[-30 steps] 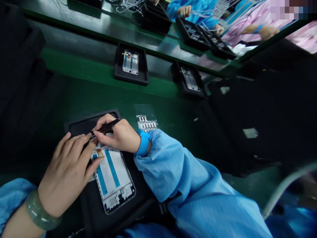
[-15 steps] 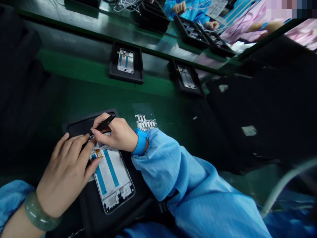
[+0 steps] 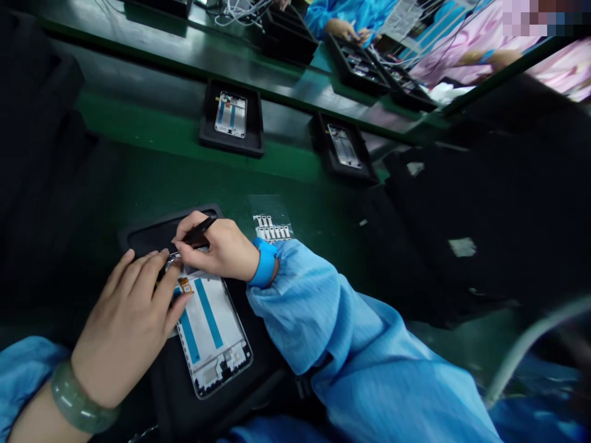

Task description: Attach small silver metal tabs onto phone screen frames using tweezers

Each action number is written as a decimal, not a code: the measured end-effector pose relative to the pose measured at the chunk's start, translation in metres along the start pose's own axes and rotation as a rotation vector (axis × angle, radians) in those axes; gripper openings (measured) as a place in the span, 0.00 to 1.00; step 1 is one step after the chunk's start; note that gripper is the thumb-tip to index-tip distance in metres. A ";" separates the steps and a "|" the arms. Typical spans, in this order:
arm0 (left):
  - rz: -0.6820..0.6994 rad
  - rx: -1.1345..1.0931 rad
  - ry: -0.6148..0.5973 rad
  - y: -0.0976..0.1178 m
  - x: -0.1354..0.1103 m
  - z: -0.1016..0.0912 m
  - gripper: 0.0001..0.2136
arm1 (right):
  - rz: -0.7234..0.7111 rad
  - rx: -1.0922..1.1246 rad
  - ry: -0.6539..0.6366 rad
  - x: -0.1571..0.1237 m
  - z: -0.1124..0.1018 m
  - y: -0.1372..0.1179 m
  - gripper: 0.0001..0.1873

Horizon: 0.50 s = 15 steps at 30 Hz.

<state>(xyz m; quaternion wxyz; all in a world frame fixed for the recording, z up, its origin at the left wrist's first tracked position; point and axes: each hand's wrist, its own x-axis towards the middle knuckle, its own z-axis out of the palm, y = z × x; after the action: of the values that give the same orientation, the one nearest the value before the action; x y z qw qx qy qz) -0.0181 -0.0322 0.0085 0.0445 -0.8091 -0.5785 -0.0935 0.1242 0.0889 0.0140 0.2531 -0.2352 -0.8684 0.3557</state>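
A phone frame (image 3: 213, 329) with two blue strips lies face down, tilted, on a black foam tray (image 3: 173, 381). My left hand (image 3: 130, 307) rests over its upper left side with fingers stretched. The thumb and index finger are beside a small orange flex cable (image 3: 186, 286). My right hand (image 3: 217, 246) is closed round a slim black tool (image 3: 201, 230), held like a pen at the top of the phone frame. The tool's tip is hidden by the fingers, and its exact kind does not show.
A clear sheet of small white-and-black parts (image 3: 273, 227) lies beyond my right wrist. Two black trays (image 3: 210, 144) (image 3: 330, 163) with phone frames stand farther back. Dark foam stacks (image 3: 508, 215) rise at the right. Across the bench a co-worker's hands (image 3: 344, 29) are over another tray.
Both hands have shifted very slightly right in the picture as the view moved a little. The left fingers and the pen-like hold look the same. Across the bench, the co-worker's hands have come together.
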 end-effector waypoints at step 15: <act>-0.040 -0.167 0.018 -0.004 0.001 0.000 0.19 | 0.114 -0.611 -0.365 0.014 -0.049 0.032 0.15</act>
<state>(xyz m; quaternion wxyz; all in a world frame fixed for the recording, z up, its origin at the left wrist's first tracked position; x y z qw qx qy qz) -0.0215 -0.0303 0.0085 -0.0199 -0.7974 -0.5843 -0.1495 0.1511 0.1422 0.0243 -0.0083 -0.2805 -0.9510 0.1296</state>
